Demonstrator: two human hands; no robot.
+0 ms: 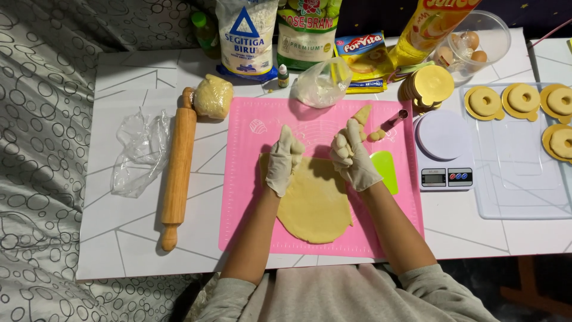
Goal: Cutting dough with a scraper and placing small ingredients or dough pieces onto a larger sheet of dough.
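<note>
Both hands gloved in white, working over a flat rolled sheet of pale yellow dough (313, 203) lying on a pink silicone baking mat (238, 179).

Left hand (282, 160): fingers curled down, resting on the upper left edge of the dough sheet. Looks loosely closed; can't tell if it pinches anything.

Right hand (353, 158): fingers closed around a small strip of the same dough (361, 114), which sticks up above the fingertips, lifted off the sheet at the upper right edge.

Just beside the right hand on the mat: a small metal tube cutter (394, 121), a little lump of dough scrap (376, 135), a light green plastic scraper (386, 170).

Left of the mat: a long wooden rolling pin (177, 170), a ball of dough wrapped in clear film (213, 95) at its top end, a crumpled clear plastic bag (138, 152).

Right of the mat: a white digital kitchen scale (444, 152), a stack of gold round cardboard discs (429, 86), then a clear plastic tray (512, 185) carrying ring-shaped dough pieces on gold discs (484, 102).

Back edge of the white table (119, 238): flour bags, a clear bag with white powder (322, 83), a clear tub with eggs (473, 42).
</note>
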